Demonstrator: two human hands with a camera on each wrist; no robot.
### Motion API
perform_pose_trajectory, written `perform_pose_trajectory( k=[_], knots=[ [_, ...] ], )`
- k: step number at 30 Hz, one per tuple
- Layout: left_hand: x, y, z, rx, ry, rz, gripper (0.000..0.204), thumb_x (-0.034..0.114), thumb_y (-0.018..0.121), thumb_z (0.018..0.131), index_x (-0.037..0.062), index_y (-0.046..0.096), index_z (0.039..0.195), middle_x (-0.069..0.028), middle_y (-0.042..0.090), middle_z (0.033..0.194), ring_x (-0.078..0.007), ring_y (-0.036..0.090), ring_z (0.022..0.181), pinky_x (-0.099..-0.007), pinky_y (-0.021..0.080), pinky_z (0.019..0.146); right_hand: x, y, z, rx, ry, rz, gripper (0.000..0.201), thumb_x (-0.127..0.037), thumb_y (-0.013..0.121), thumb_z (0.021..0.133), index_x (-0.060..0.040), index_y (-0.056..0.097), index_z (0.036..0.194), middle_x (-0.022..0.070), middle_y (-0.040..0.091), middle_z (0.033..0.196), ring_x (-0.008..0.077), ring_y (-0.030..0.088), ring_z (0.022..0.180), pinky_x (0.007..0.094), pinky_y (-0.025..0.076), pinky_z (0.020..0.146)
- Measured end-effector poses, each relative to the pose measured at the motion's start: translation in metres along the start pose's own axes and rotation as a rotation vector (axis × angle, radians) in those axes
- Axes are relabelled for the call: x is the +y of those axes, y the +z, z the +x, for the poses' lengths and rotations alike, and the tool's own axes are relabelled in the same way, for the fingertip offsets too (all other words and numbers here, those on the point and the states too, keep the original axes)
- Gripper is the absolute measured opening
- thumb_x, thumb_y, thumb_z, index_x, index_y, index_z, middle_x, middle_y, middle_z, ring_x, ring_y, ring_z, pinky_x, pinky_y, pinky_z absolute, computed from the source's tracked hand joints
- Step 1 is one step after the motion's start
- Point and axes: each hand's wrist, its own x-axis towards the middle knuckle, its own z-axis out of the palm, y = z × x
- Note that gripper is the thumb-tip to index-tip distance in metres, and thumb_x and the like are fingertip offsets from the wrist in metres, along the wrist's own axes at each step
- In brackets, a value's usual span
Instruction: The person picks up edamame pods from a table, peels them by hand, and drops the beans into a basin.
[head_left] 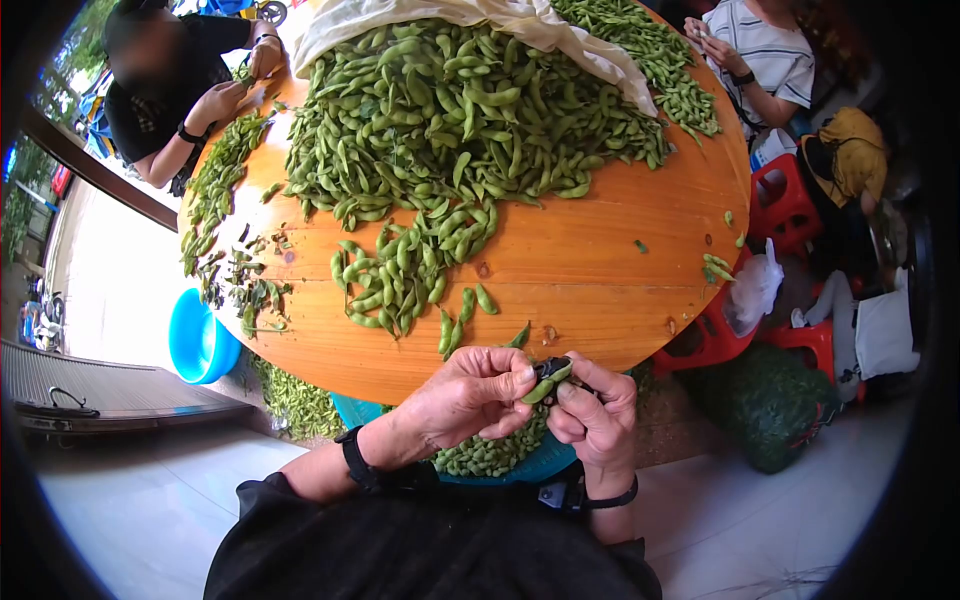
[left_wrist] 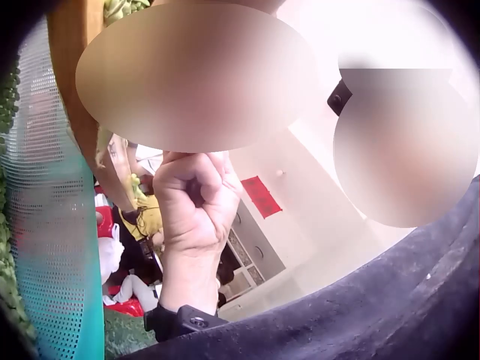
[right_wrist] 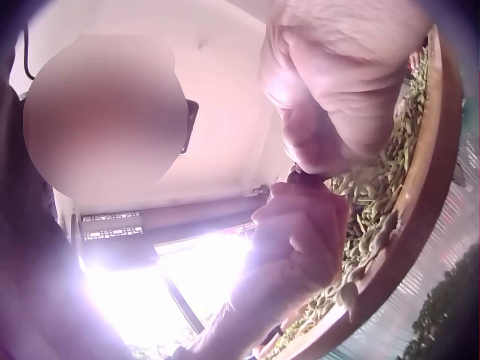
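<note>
Over the near edge of the table, both hands meet at a green edamame pod (head_left: 546, 386). My left hand (head_left: 470, 392) pinches its left end between thumb and forefinger. From the other side, my right hand (head_left: 598, 412) grips the pod with thumb and curled fingers. A small dark piece (head_left: 548, 366) shows at the fingertips just above the pod; cannot tell what it is. In the right wrist view, the right hand (right_wrist: 337, 90) fills the top and meets the left hand (right_wrist: 289, 240), with the pod mostly hidden. Blur covers much of the left wrist view.
A big heap of edamame pods (head_left: 440, 120) covers the back of the round wooden table (head_left: 600, 250), under a pale cloth (head_left: 470, 12). Below my hands stands a teal basket (head_left: 560, 458) of pods. Two people sit across; a blue basin (head_left: 200, 340) and red stools (head_left: 783, 205) flank the table.
</note>
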Motion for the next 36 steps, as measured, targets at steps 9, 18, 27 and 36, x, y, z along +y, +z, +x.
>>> perform_pose_trajectory(
  k=[9,18,27,36],
  knots=[
    [-0.011,0.010,-0.001,0.205,0.287,0.448,0.012,0.014,0.066,0.096,0.0032,0.062,0.100,0.0017,0.060,0.076,-0.0049,0.050,0.063,-0.0205,0.038,0.053,-0.006,0.011,0.000,0.102,-0.052,-0.411,0.021,0.002,0.056,0.095,0.0076,0.062,0.114,0.0021,0.051,0.078,0.0056,0.047,0.055,0.0228,0.036,0.046],
    [-0.012,0.003,-0.002,0.204,0.224,0.237,0.007,0.011,0.066,0.095,0.0047,0.064,0.094,0.0016,0.060,0.080,-0.0056,0.049,0.064,-0.0212,0.035,0.052,0.003,0.014,0.002,0.081,-0.078,-0.403,0.022,0.004,0.057,0.093,0.0067,0.063,0.114,0.0017,0.051,0.084,0.0056,0.050,0.058,0.0221,0.037,0.046],
    [-0.002,0.005,-0.003,0.077,0.082,0.136,0.007,0.013,0.066,0.095,0.0052,0.066,0.095,0.0037,0.057,0.073,-0.0068,0.046,0.058,-0.0211,0.030,0.049,-0.001,0.011,0.001,0.066,-0.045,-0.203,0.018,0.004,0.057,0.093,0.0077,0.062,0.110,0.0019,0.053,0.079,0.0057,0.049,0.054,0.0220,0.036,0.045],
    [-0.020,0.020,0.000,0.385,0.872,1.410,0.017,0.004,0.074,0.084,-0.0040,0.064,0.095,-0.0119,0.063,0.071,-0.0211,0.066,0.063,-0.0306,0.050,0.053,0.005,0.024,-0.002,0.193,-0.325,-0.971,0.014,0.000,0.059,0.092,0.0090,0.061,0.103,0.0024,0.052,0.084,0.0057,0.051,0.057,0.0221,0.039,0.046]
  ],
)
